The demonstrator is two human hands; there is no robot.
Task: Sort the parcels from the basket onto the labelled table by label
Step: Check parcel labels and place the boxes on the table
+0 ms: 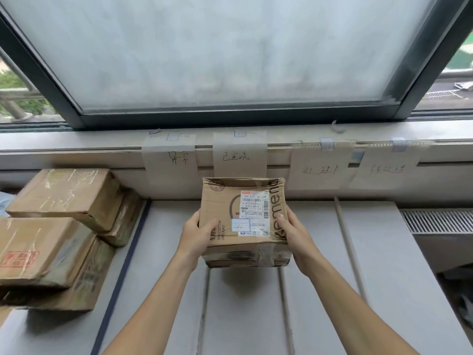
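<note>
I hold a brown cardboard parcel (244, 221) with a white shipping label and a small blue sticker on top, just above the grey table (320, 290). My left hand (195, 235) grips its left side, thumb on top. My right hand (294, 233) grips its right side the same way. The parcel hangs in front of the second of several handwritten paper labels (239, 156) taped to the sill; the others are to its left (170, 157) and to its right (321, 169) (386, 167).
Several brown parcels (61, 226) are stacked at the table's left, beyond a dark tape line (122, 265). Thin strips divide the table into lanes. A vent grille (437, 220) lies at the right, a window behind.
</note>
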